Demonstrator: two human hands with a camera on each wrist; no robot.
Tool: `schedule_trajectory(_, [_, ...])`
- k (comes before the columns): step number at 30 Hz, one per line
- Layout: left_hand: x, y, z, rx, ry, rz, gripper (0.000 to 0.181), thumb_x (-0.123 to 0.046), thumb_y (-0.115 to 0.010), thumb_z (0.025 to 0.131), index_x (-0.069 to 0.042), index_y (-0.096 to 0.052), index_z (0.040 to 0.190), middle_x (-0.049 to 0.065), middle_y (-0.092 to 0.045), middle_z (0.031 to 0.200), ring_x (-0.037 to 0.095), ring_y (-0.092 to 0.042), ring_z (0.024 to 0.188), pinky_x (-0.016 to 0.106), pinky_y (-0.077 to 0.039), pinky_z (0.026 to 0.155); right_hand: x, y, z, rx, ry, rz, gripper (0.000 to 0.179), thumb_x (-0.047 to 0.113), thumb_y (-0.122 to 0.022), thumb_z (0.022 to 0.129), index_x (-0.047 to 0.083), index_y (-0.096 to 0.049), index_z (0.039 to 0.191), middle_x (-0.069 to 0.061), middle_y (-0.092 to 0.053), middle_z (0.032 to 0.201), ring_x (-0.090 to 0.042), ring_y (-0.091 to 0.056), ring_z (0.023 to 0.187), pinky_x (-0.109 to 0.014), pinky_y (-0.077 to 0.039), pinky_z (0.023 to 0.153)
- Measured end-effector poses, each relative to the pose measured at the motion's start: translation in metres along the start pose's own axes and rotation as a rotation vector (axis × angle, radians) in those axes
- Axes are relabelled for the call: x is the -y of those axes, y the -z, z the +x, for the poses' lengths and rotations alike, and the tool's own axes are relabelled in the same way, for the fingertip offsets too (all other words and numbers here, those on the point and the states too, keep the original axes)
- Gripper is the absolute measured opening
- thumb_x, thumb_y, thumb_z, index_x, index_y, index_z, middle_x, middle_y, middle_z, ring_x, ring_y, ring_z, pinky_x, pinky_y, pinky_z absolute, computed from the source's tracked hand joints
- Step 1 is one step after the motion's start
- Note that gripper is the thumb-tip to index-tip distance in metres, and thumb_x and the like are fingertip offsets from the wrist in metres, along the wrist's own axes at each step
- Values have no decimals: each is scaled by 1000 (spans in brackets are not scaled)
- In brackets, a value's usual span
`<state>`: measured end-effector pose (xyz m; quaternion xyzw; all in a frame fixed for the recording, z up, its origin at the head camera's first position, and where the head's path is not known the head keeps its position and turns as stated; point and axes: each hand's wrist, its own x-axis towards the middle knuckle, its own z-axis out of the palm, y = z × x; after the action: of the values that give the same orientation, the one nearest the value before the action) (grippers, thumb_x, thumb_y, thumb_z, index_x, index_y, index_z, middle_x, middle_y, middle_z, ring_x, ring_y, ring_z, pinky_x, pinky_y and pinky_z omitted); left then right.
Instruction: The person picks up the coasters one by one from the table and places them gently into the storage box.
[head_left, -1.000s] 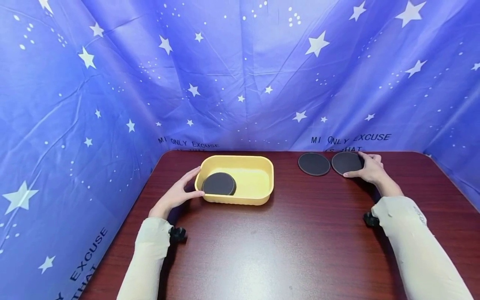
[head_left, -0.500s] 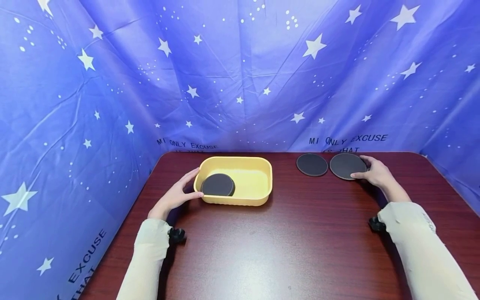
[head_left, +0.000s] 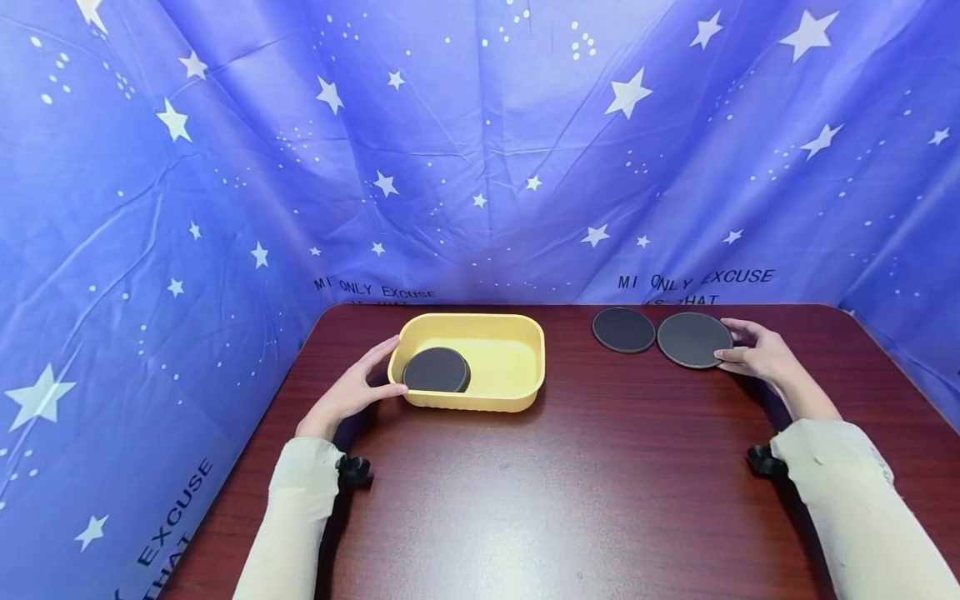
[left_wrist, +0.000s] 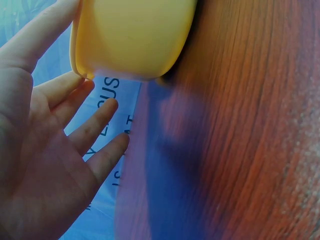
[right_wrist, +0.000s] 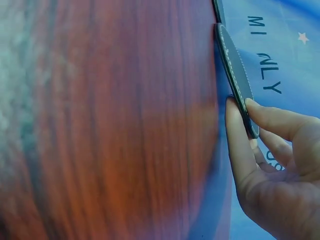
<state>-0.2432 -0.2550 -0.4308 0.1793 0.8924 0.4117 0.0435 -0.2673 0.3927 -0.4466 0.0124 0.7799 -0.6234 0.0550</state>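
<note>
In the head view, a yellow rectangular tub stands at the left back of the table. My left hand touches its left end, thumb at the front corner and a finger at the back. The left wrist view shows its fingers nearly straight and spread against the tub's wall. Inside the tub lies a round black coaster. My right hand pinches the right edge of another black coaster, thumb on top. In the right wrist view this coaster has a stitched edge and tilts, its held end raised.
A further black coaster lies flat just left of the held one, near the back edge of the dark red wooden table. A blue curtain with white stars hangs behind and to the left.
The right hand has drawn back to the right and toward me, its coaster edge now raised from the table. The left hand and tub keep their place.
</note>
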Motion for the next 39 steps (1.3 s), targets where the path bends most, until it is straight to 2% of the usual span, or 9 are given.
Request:
schedule_trajectory(4, [0, 1, 0, 2, -2, -2, 85, -26, -78, 86, -13, -32, 157, 9, -25, 166, 34, -20, 154, 61, -19, 122, 0, 1, -4, 44, -9, 206, 68, -13, -66, 87, 15, -40, 144, 14, -65, 91, -3, -69, 77, -21, -61, 69])
schedule_trajectory(8, [0, 1, 0, 4, 0, -5, 86, -26, -78, 86, -14, -32, 157, 9, -25, 166, 34, -20, 154, 62, -19, 121, 3, 0, -8, 68, -3, 262, 65, -14, -65, 87, 21, -45, 139, 11, -70, 90, -6, -71, 78, -22, -61, 69])
schedule_trajectory(16, [0, -1, 1, -3, 7, -3, 86, -26, -78, 86, -14, -32, 157, 8, -26, 166, 33, -21, 154, 60, -20, 122, 9, -7, -15, 130, 58, 381, 57, -19, -58, 88, 29, -61, 120, 2, -72, 89, -11, -73, 78, -25, -62, 70])
schedule_trajectory(26, [0, -1, 2, -2, 16, -26, 85, -22, -78, 87, -14, -31, 157, 9, -25, 166, 33, -21, 154, 59, -20, 123, 23, -22, -20, 166, 73, 336, 56, -16, -59, 90, 25, -56, 128, 2, -71, 92, -11, -73, 81, -25, -62, 72])
schedule_trajectory(39, [0, 0, 1, -2, 13, -26, 85, -24, -78, 86, -15, -31, 157, 8, -25, 166, 32, -21, 154, 59, -19, 123, 35, -48, -25, 210, 95, 303, 55, -14, -60, 90, 25, -58, 128, 2, -71, 93, -10, -73, 82, -27, -62, 74])
